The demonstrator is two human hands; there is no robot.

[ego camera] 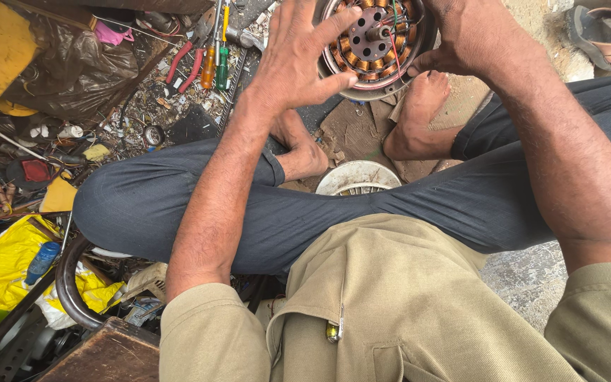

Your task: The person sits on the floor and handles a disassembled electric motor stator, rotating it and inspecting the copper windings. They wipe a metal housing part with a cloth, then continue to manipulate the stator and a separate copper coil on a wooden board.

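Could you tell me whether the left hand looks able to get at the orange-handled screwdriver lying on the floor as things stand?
Probably yes. The left hand is open on the motor stator, holding nothing, and the orange-handled screwdriver lies uncovered just to its left beside the red-handled pliers.

An informal repair workshop set on the ground, likely roadside. A person sits cross-legged on bare, dusty floor (532, 283) amid clutter. Pliers (185, 64) with red handles and screwdrivers (215, 64) lie among scattered metal scraps. A round motor stator (373, 46) with copper coils rests by the bare feet, and a white fan cover (356, 178) lies near it. Dusty plastic sheeting (72, 71), yellow bags (1, 265), a blue bottle (41, 262) and loose wires crowd the left side.
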